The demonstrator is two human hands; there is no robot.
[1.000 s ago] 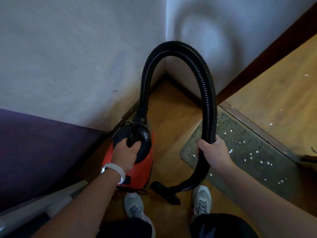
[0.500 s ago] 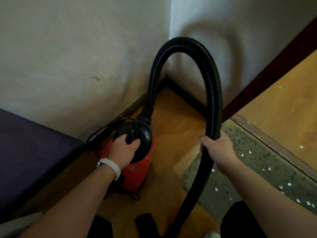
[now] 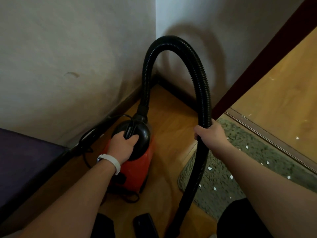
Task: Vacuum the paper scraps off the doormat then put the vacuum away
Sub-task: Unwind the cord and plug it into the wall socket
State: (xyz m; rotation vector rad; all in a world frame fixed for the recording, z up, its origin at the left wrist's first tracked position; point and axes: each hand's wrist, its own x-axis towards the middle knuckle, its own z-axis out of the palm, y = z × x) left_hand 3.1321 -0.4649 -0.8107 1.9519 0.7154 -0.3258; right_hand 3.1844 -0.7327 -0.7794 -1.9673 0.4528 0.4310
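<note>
At 6 o'clock in the view, nearest the camera, a flat black nozzle [image 3: 143,223] lies on the wooden floor [image 3: 171,127] between the person's dark-clad knees; its join to the tube is cut off by the frame edge. Two bare forearms reach forward from 7 and 4 o'clock. The left hand [image 3: 123,145], with a white wristband [image 3: 109,160] behind it, is clamped round the black carry handle [image 3: 130,131] on top of the vacuum [image 3: 138,169], fingers curled under the grip. The vacuum, a red body under a black domed lid, stands upright on the floor at 7 o'clock of centre, near the skirting board. Its black cord [image 3: 85,152] lies in loose loops at its 9 o'clock, along the wall foot. The right hand [image 3: 210,134] is closed round the black ribbed hose [image 3: 203,86] at 4 o'clock of centre, well apart from the left hand. Below this grip the hose runs down toward 6 o'clock, crossing the near corner of the doormat [image 3: 219,179]. The doormat, grey-green and shaggy, lies at 4 o'clock, with white paper scraps [image 3: 210,168] scattered over its pile. Above the grip the hose arches up toward 12 o'clock and comes down into the vacuum's lid. A dark purple panel [image 3: 25,160] fills the 8 o'clock edge; what it belongs to cannot be told. Beyond the doormat a threshold strip [image 3: 267,138] runs diagonally, with a dark red door frame [image 3: 257,62] at 2 o'clock. Two pale walls [image 3: 68,48] meet in a corner at 12 o'clock.
</note>
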